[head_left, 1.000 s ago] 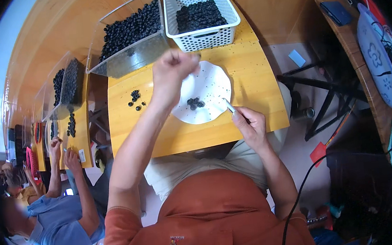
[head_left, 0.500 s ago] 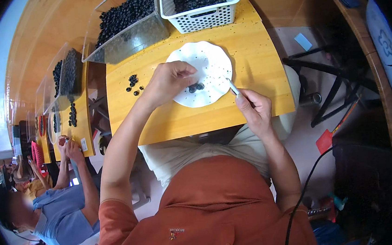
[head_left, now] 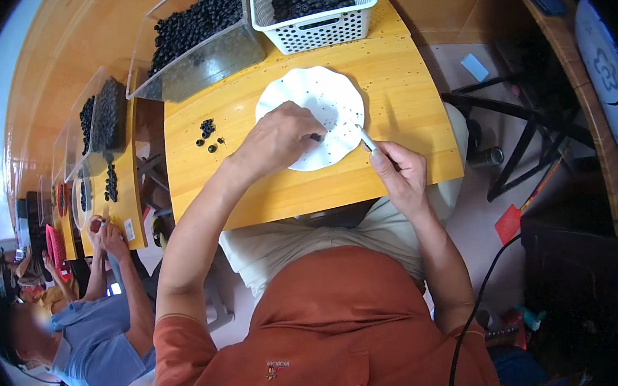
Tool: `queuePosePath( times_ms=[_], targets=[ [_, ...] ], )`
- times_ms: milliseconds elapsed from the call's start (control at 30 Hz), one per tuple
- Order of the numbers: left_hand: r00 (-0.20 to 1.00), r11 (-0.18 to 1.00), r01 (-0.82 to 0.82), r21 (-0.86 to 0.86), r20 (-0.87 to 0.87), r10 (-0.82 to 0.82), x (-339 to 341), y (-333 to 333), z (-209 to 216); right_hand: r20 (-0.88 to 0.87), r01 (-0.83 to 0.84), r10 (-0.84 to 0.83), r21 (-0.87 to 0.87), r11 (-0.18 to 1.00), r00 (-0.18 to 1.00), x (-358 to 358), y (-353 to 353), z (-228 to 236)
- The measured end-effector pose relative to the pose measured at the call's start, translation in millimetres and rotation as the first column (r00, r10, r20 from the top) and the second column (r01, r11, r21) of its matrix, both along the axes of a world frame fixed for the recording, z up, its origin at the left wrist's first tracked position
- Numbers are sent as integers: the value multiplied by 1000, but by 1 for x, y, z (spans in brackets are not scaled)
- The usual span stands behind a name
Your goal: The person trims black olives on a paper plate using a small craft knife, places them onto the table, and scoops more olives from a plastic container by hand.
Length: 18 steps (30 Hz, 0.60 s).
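A white plate (head_left: 305,87) with a wavy rim lies on the wooden table before me, sprinkled with tiny dark specks. My left hand (head_left: 278,138) reaches over its left part, fingertips pinched on a small round black piece (head_left: 316,137) low above the plate or touching it; other pieces under the hand are hidden. At the plate's right edge, my right hand (head_left: 401,174) grips a slim white pen-like tool (head_left: 368,141) between thumb and fingers. The tool points up and left over the plate; its tip is too small to make out.
Behind the plate stand a clear plastic bin (head_left: 224,64) and a white perforated basket (head_left: 325,36), both holding many black pieces. Several loose black pieces (head_left: 207,128) lie left of the plate. At a neighbouring table on the left, a person in a blue shirt (head_left: 102,343) works.
My left hand has moved right and down over the plate, closing on the black pieces there. The plate has shifted slightly left. My right hand keeps the tool nearly still.
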<state>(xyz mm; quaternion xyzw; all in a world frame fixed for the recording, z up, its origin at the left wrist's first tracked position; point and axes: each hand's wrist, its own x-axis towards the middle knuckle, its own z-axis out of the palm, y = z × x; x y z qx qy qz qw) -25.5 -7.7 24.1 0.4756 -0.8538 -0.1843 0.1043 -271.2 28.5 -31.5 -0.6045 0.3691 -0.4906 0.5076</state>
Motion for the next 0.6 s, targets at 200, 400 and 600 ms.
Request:
queuePosePath(
  times_ms=[200, 400, 600],
  targets=[
    [973, 996, -66, -54, -224, 53, -2, 8, 7, 21, 17, -18, 17, 1000, 1000, -1, 0, -3],
    [546, 877, -147, 458, -701, 458, 10, 11, -9, 32, 18, -18, 9, 1000, 999, 2, 1, -1],
    [167, 778, -45, 627, -763, 625, 4, 20, -7, 31, 12, -12, 19, 1000, 999, -1, 0, -3]
  ],
)
